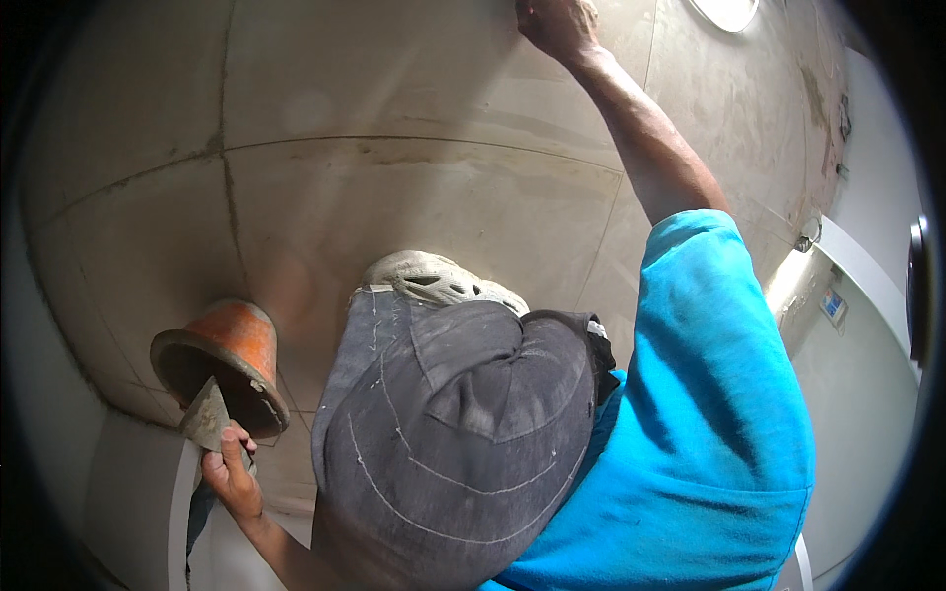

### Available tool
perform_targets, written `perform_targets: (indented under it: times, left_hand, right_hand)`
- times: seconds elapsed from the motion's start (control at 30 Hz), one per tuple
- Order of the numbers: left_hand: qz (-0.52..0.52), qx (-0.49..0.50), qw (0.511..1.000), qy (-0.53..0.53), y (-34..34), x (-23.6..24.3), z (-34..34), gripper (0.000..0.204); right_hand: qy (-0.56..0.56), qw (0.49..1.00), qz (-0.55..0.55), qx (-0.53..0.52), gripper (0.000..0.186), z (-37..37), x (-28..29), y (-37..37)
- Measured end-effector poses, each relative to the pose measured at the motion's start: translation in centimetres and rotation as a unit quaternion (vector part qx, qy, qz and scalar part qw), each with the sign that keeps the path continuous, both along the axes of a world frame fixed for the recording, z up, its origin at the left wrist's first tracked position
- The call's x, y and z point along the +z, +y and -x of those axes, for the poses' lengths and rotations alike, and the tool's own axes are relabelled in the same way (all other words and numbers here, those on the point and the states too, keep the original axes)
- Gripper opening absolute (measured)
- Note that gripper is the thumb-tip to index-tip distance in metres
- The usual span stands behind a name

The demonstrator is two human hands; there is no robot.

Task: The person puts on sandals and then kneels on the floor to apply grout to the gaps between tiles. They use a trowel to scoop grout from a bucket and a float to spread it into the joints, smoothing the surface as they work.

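My left hand point(235, 478) is at the lower left, its fingers closed around a small trowel point(207, 419). The trowel's pointed, triangular blade is grey and crusted, and it overlaps the mouth of an orange bucket point(235, 340). Dried grey residue coats the bucket's rim, and its inside lies in shadow. My right arm stretches far forward, with my right hand point(560, 25) closed in a fist at the top edge. The frame cuts off part of that hand, so anything in its fingers is hidden. Beneath it are large beige tiles point(424, 197) with smears and dusty joints.
My bent legs in dusty grey trousers point(443, 424) fill the middle, with a pale clog-like shoe point(434, 276) beyond them. A round white object point(727, 10) sits at the upper right. White walls flank both sides, and a white frame edge point(872, 276) runs along the right.
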State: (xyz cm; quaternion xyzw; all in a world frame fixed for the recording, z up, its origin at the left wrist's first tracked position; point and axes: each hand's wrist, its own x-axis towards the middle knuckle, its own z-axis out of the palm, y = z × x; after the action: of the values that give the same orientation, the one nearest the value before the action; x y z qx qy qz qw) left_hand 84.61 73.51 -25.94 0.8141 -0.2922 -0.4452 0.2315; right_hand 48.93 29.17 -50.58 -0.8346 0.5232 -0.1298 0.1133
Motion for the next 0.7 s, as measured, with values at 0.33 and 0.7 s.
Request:
perform_targets:
  times: [0.33,0.7]
  left_hand:
    - [-0.017,-0.014,0.998,-0.051,0.6,0.2,0.0,0.031]
    - [0.055,0.194,0.969,0.145,-2.2,-1.9,2.4,0.019]
  right_hand:
    - [-0.036,0.999,-0.028,-0.003,0.038,-3.2,1.9,2.1]
    - [-0.118,0.985,-0.116,-0.047,0.023,-11.2,1.0,2.4]
